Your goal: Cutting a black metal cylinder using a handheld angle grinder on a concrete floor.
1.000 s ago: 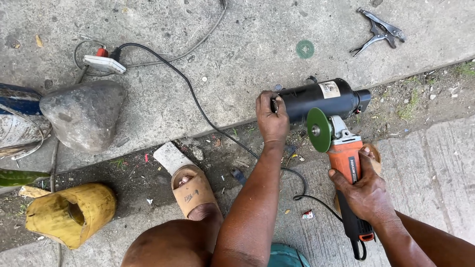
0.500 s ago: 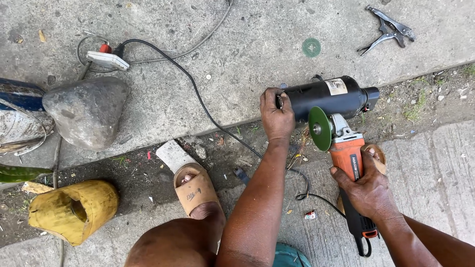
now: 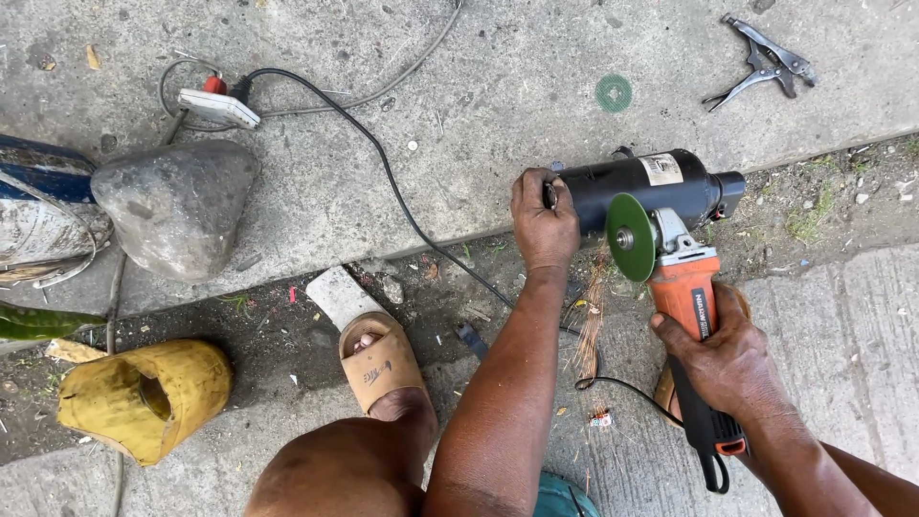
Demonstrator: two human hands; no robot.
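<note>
One head-worn camera looks steeply down, close over both arms, onto the concrete ground (image 3: 459,182).

A grey rock (image 3: 172,206), locking pliers (image 3: 761,59), a yellow hollow log (image 3: 144,397) — all on concrete.

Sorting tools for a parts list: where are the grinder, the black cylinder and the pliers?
grinder (image 3: 685,295), head view, on its orange body.
black cylinder (image 3: 637,185), head view, on its side wall.
pliers (image 3: 761,59), head view, on the handles.
</note>
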